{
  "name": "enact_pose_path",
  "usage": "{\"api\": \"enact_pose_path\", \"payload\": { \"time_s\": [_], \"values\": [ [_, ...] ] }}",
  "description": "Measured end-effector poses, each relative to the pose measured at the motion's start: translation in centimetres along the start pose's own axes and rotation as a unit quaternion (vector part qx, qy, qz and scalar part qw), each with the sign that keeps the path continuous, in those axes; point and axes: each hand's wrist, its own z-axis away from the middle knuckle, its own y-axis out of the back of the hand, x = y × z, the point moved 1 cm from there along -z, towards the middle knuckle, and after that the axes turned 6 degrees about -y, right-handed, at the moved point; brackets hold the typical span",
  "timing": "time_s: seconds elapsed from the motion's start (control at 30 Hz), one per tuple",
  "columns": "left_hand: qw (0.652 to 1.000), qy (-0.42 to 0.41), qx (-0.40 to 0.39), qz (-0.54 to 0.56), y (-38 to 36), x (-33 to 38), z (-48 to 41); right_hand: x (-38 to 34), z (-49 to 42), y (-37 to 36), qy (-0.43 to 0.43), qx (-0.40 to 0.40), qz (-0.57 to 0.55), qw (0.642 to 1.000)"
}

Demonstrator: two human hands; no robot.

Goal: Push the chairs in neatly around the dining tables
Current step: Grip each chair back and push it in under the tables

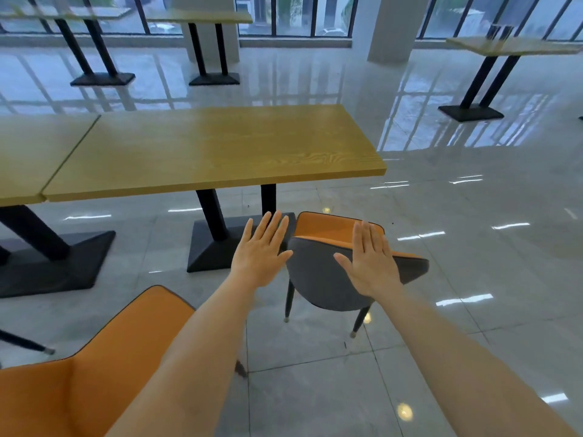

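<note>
A chair [318, 279] with an orange seat and a grey back stands on the floor just short of the near right corner of a yellow wooden table [220, 152], its seat facing the table. My right hand [372, 263] is spread flat above the top of its backrest; whether it touches is unclear. My left hand [262, 250] hovers flat and empty just left of the backrest. A second orange chair [94, 373] sits at the bottom left, partly under my left forearm.
A matching table [28, 159] abuts the first on the left; both stand on black pedestal bases [214, 247]. More tables stand near the windows, and one [511, 47] at the far right. White pillars rise at the back. Glossy tile floor stretches to the right.
</note>
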Motion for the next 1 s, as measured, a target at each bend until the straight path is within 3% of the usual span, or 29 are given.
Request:
{"api": "enact_pose_path", "payload": {
  "time_s": [0.27,0.5,0.83,1.0],
  "values": [
    [0.999,-0.039,-0.006,0.004,0.7,-10.9,10.8,-13.1,9.5,-0.4,-0.030,0.021,-0.024,0.999],
    [1.000,-0.004,0.006,0.011,1.6,-19.3,21.2,-23.0,17.7,-1.4,-0.031,0.011,-0.037,0.999],
    [0.998,-0.041,0.035,-0.012,1.6,-23.7,34.1,-33.1,29.5,-1.4,-0.038,0.059,-0.061,0.996],
    [0.999,-0.046,0.006,-0.020,1.1,-28.3,40.2,-39.3,34.5,-3.2,-0.039,0.032,-0.088,0.995]
  ]
}}
